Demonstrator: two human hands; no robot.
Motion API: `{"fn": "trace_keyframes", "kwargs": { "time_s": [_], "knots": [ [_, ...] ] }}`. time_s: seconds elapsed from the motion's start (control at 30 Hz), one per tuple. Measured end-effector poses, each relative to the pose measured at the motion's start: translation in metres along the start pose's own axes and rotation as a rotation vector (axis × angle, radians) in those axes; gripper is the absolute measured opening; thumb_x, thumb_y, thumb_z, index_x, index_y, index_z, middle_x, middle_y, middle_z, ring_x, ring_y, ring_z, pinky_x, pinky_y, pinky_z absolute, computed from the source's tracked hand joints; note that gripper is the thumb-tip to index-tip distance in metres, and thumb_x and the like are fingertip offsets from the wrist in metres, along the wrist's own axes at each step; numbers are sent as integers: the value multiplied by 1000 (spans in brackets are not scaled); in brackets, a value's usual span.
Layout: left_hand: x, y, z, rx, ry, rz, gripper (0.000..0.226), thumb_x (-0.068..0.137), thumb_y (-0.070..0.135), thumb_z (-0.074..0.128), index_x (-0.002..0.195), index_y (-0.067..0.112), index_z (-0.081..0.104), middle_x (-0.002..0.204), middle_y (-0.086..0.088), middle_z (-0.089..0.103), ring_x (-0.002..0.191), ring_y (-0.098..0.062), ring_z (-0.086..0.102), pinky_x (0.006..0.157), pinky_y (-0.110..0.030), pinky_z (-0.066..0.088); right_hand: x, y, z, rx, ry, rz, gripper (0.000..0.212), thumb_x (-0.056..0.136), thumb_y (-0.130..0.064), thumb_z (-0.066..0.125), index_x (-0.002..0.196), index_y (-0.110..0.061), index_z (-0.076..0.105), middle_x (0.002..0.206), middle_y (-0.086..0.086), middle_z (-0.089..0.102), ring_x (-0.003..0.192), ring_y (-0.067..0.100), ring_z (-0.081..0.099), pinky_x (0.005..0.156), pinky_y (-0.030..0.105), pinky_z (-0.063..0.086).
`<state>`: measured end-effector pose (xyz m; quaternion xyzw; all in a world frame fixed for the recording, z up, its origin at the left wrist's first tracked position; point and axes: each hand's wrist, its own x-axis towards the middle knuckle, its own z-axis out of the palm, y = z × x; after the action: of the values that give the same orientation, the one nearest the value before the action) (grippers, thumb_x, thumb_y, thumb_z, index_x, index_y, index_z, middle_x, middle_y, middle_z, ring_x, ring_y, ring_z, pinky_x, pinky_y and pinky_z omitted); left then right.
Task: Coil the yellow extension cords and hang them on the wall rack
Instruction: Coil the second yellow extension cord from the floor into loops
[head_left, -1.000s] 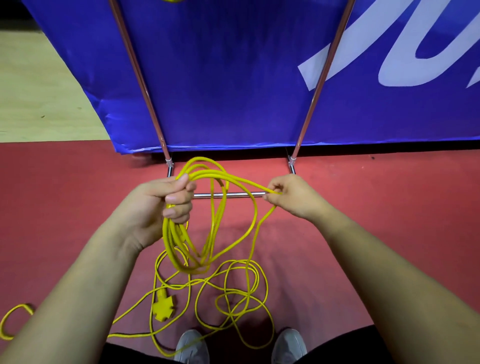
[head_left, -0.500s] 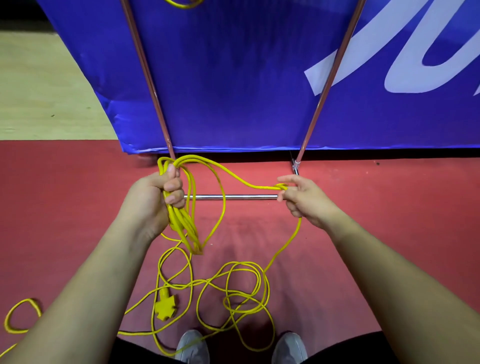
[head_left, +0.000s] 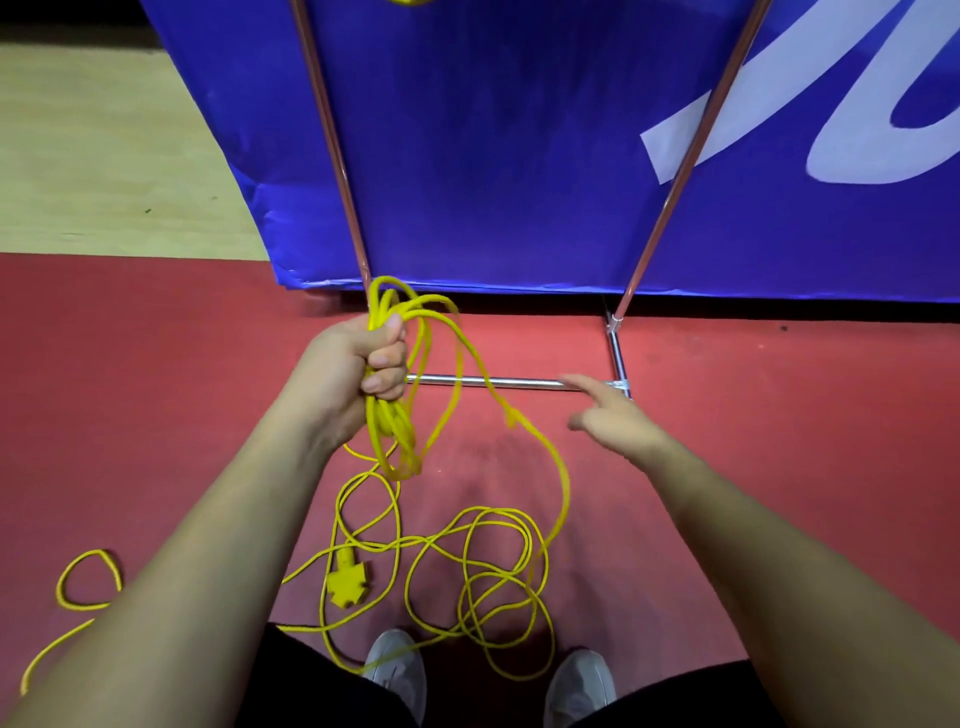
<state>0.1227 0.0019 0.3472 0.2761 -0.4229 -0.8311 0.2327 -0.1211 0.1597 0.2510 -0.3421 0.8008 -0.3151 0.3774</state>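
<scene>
Cord (head_left: 385, 427), yellow, is gathered into several loops that the left hand (head_left: 358, 371) grips in a closed fist. The loops stick up above the thumb and hang in a narrow bunch below the fingers. From the top of the fist one strand arcs to the right, crosses in front of the metal bar (head_left: 509, 383) and drops to the red floor (head_left: 156, 395), where the rest of the cord lies in loose, overlapping rings just ahead of the grey shoes (head_left: 397, 665). Its yellow socket block (head_left: 347, 584) rests on the floor below the left forearm. The right hand (head_left: 615, 423) is blurred and holds nothing, its fingers spread and the index finger stretched toward the bar; it sits just right of the falling strand, apparently apart from it. Behind the bar stands a blue banner (head_left: 519, 156) on slanted poles (head_left: 332, 130). A second yellow cord (head_left: 85, 579) lies curled on the floor at the far left.
</scene>
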Motion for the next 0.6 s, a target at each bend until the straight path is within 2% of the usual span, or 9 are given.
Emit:
{"fn": "trace_keyframes", "kwargs": {
  "time_s": [0.07,0.17,0.23,0.27,0.33,0.4,0.47,0.53,0.6],
  "knots": [
    [-1,-3,8,2,-113,-19,14,92,15,46,78,12,45,47,8,32,31,-2,26,40,-22,19,-8,-29,16,304,-219,-157,58,84,-1,63,135,-27,52,136,-2,58,129,24,51,108,34,36],
    [-2,-6,15,12,-204,-45,13,91,14,46,79,9,46,46,9,34,30,-2,27,40,-22,20,-16,-49,41,408,-344,-188,47,84,-11,70,129,-11,56,107,17,69,99,18,63,94,26,45],
    [-4,-7,16,16,-224,-58,13,91,14,45,80,9,45,45,9,34,30,-2,27,41,-22,19,-20,-50,48,320,-340,-222,21,88,-15,69,108,-9,67,80,7,66,76,13,59,77,23,45],
    [-4,-6,15,14,-222,-57,13,91,14,44,80,9,45,46,9,34,30,-2,28,41,-23,18,-20,-48,48,287,-352,-242,11,91,-18,66,96,-9,70,75,5,64,71,11,57,74,23,45],
    [-4,-4,11,-27,-203,-45,12,91,14,45,80,9,45,46,9,34,30,-2,28,41,-22,18,-16,-40,42,262,-342,-227,20,94,-20,63,80,-6,67,75,9,65,70,11,61,74,22,47],
    [-4,1,5,-101,-183,-23,13,91,16,45,79,11,45,46,10,34,30,-1,28,41,-22,16,-9,-27,32,177,-308,-215,20,94,-17,62,79,-3,62,71,3,67,66,7,60,69,17,46],
    [-5,5,1,-145,-166,5,15,91,17,44,78,11,46,46,11,34,30,0,28,43,-22,14,-2,-9,23,-4,-249,-197,20,94,-15,62,80,-1,62,57,-10,58,54,1,47,57,17,37],
    [-5,5,2,-120,-145,16,14,91,18,44,78,12,45,46,11,34,30,-1,28,44,-22,14,5,10,19,-92,-141,-154,21,92,-17,64,76,-3,63,56,-8,47,52,4,37,53,22,29],
    [-5,2,4,-100,-114,19,14,91,18,44,79,12,44,47,10,35,31,-2,30,43,-21,16,7,16,19,-11,-64,-112,18,92,-14,64,77,-4,64,59,-4,46,50,1,37,53,19,30]
  ]
}}
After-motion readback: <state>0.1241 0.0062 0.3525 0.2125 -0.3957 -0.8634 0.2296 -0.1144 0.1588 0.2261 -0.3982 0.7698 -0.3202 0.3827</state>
